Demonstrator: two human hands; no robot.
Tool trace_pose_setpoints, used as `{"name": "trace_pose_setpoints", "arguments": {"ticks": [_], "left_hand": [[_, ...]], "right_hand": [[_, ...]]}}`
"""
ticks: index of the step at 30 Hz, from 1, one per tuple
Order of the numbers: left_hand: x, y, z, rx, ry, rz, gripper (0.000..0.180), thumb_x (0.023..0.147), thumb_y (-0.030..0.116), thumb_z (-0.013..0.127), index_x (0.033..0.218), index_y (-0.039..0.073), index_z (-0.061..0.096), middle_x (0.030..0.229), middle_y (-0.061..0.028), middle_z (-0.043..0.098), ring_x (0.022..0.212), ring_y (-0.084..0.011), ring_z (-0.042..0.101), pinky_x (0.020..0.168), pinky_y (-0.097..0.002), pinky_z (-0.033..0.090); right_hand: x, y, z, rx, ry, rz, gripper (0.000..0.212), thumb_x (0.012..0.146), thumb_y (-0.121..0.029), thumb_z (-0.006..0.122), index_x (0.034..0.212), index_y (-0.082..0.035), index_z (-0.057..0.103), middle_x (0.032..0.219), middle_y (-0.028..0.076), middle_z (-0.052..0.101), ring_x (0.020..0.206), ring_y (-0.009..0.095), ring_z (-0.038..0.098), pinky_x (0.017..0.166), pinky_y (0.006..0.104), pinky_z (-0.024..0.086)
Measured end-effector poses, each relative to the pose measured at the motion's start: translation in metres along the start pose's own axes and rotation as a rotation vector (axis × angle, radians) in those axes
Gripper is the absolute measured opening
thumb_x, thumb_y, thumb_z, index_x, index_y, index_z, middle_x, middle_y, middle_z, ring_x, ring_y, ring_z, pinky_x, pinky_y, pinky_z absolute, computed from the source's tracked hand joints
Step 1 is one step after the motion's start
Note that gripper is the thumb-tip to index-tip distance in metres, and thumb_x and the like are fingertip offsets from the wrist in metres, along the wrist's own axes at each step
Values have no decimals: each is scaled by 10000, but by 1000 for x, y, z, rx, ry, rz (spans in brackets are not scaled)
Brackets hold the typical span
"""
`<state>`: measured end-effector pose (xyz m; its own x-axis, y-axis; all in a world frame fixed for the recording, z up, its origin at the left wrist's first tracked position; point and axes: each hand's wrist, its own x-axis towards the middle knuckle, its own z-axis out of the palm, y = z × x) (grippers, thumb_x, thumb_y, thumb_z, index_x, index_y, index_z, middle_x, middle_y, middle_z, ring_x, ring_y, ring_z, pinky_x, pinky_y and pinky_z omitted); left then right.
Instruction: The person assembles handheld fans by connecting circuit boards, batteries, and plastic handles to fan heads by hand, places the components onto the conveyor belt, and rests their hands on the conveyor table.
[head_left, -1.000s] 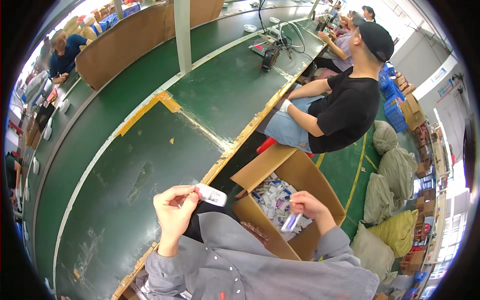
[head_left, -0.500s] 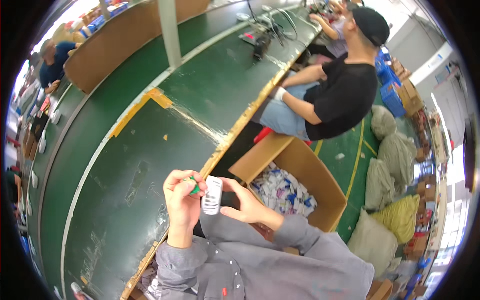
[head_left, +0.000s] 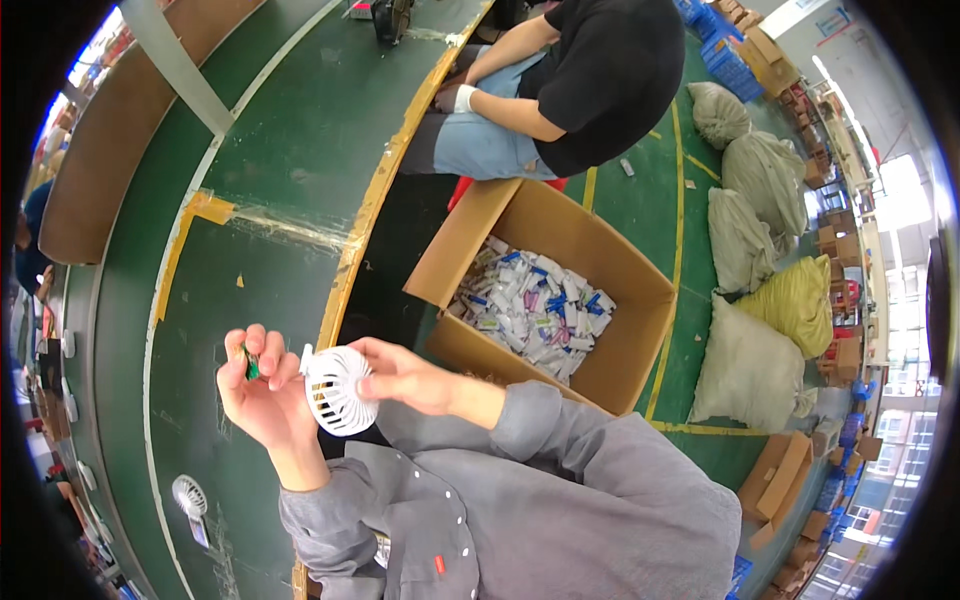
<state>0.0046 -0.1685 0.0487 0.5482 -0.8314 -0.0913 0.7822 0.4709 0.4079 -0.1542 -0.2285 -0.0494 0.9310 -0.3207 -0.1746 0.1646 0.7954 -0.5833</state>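
Note:
My right hand (head_left: pixel 418 383) grips a round white fan head (head_left: pixel 341 392) with a slotted grille, its thumb lying on the grille. A short white stub sticks up at the fan head's left edge. Just to the left, my left hand (head_left: pixel 275 400) is raised with its fingers curled round a small green piece (head_left: pixel 251 366), mostly hidden by the fingers; its kind is unclear. Farther left, a complete white hand-held fan (head_left: pixel 190 500) lies on the green work surface (head_left: pixel 260 290).
An open cardboard box (head_left: pixel 610 270) of small white and blue packets stands right of the table edge. Beyond it a person in black (head_left: pixel 610 90) sits at the table. Stuffed sacks (head_left: pixel 750 365) line the floor at right; a metal post (head_left: pixel 175 65) rises at upper left.
My view has swung to the right and down. The fan head has been turned so its round grille shows instead of a narrow side. The fan at lower left has come more fully into view.

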Motion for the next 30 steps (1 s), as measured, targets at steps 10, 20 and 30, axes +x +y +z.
{"name": "trace_pose_setpoints", "arguments": {"ticks": [10,20,30], "left_hand": [[44,-7,-23,933,179,193,252,906,61,651,1132,-36,593,1065,-135,651,955,-219,667,846,-333,554],[70,91,-124,1926,314,563,263,846,126,709,1082,16,668,1028,-118,693,969,-198,663,874,-315,506],[-74,258,-235,2661,1020,379,797,810,551,698,1391,61,455,1407,-193,475,1301,-384,437,1076,-454,355]], "right_hand": [[6,-62,-16,243,143,-160,478,963,-188,530,1380,21,425,1345,138,552,1237,254,550,1046,418,450],[37,-97,-26,-31,219,-262,344,994,-189,474,1273,11,450,1265,131,573,1167,221,558,986,384,439],[48,-114,-40,-3,97,-272,432,1008,-208,416,1365,35,426,1390,165,507,1298,295,479,1098,450,367]]}}
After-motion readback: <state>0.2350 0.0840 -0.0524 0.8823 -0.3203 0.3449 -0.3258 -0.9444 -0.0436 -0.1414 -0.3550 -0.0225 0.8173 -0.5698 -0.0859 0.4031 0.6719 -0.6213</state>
